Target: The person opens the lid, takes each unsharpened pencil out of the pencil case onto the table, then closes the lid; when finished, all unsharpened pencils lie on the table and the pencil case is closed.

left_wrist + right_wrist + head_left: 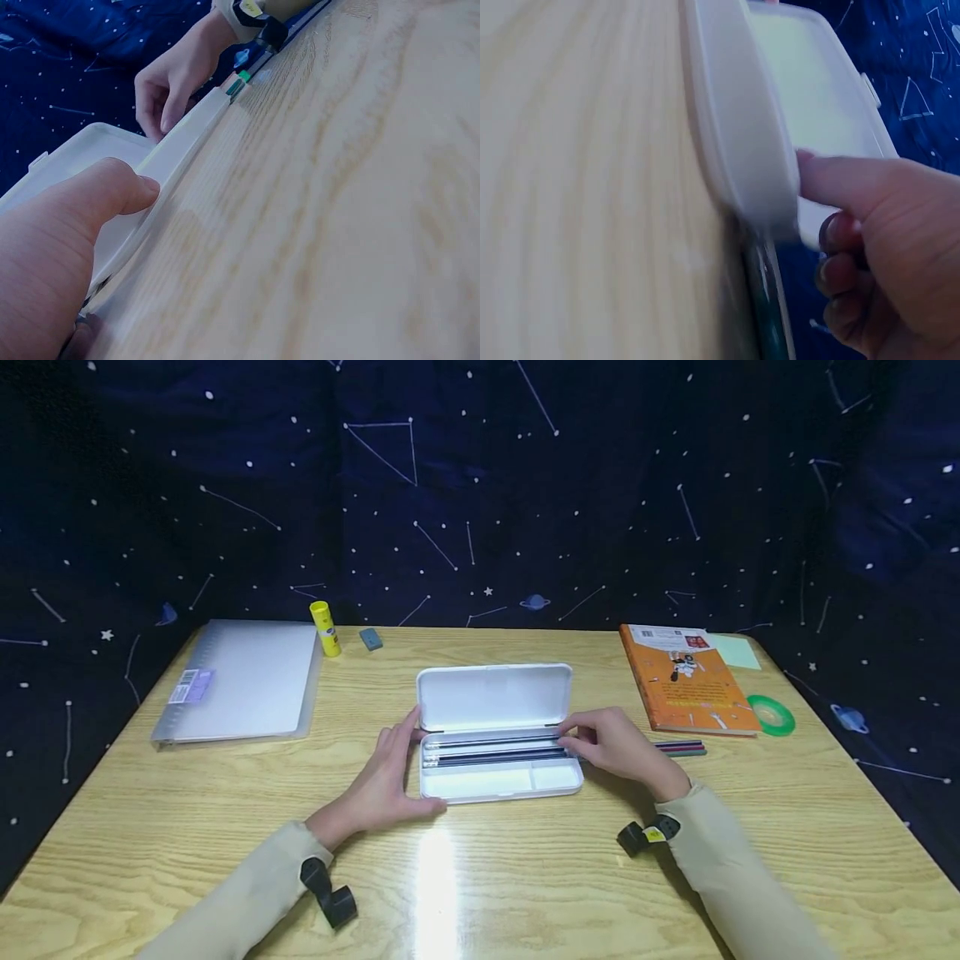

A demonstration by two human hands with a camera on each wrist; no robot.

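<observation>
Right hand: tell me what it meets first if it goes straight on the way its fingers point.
Probably the pencils in the open pencil case: the right hand points left, fingertips already at their ends.

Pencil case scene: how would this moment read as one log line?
case: open, pencils inside | left hand: steadies case's left end | right hand: fingers at pencils' right end | table: book, folder

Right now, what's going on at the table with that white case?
A person has an open white pencil case in front of them on the wooden table. The left hand rests against its left end, steadying it. The right hand is at the right end, its fingers on the pencils lying inside.
</observation>
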